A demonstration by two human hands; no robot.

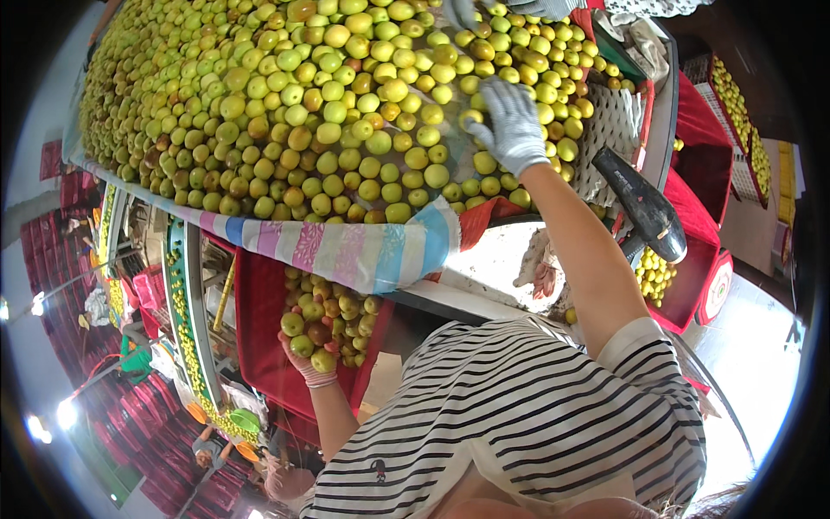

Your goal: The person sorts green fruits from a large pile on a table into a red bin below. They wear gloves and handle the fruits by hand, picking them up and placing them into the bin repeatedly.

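A broad heap of round green-yellow fruits (311, 110), which look like jujubes, covers the table before me. My right hand (512, 126), in a grey knit glove, lies palm down over the heap's near right part with its fingers stretched out. One yellowish fruit (471, 119) sits by its thumb; contact is unclear. Lower left, my left hand (310, 366) is turned up and cups several fruits (312, 334), some with brown patches. A pale glove or band shows at its wrist. It is above a red-lined crate (266, 337) partly filled with similar fruits (353, 318).
A striped cloth (337, 253) hangs along the table's near edge. To the right lies a black hair dryer (642, 204) beside white foam netting (609, 139). Another person's gloved hands (545, 6) are at the far side. More red crates (697, 240) stand right; a sorting conveyor (185, 324) runs left.
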